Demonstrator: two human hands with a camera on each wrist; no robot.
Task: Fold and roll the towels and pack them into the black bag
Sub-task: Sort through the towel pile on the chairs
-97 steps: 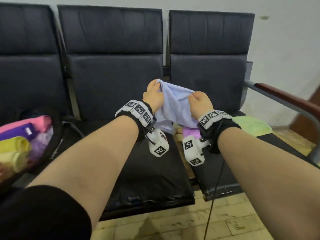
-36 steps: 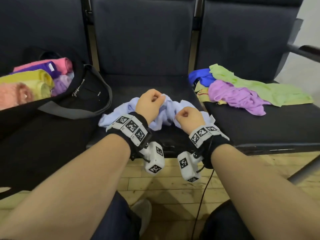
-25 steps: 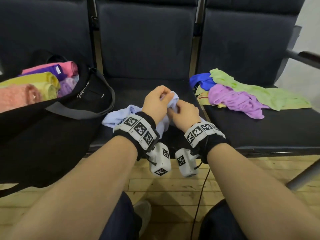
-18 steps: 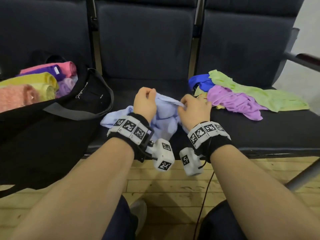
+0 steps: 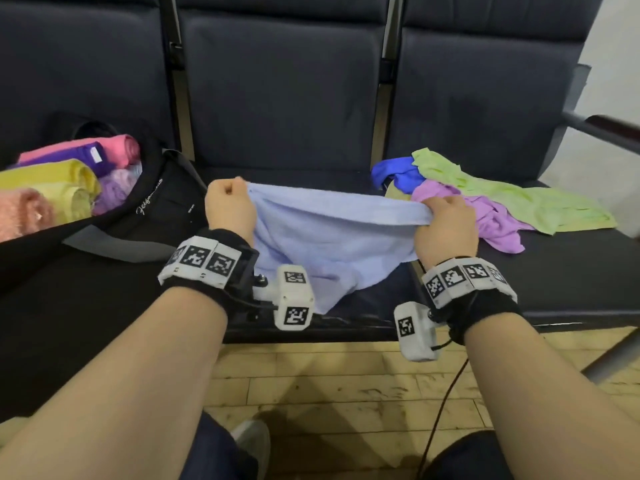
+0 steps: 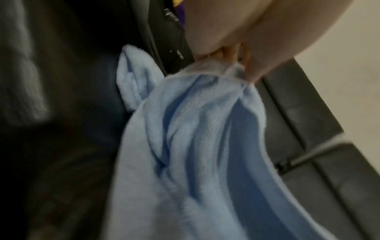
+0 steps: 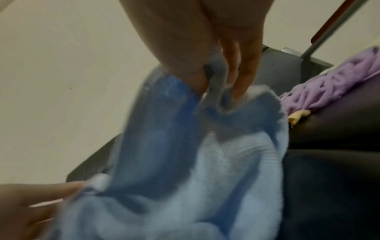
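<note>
Two hands (image 5: 230, 209) (image 5: 446, 230), light-blue towel (image 5: 332, 237) stretched left-right

My forearms are bare. Each wrist wears a black strap (image 5: 239, 258) topped by a white band of black-and-white square markers (image 5: 199, 261). A white camera block (image 5: 294, 297) with similar markers hangs under each wrist; a thin black cable (image 5: 440, 403) trails from the right one (image 5: 414, 332). Dark trousers (image 5: 214, 452) cover my legs.
</note>
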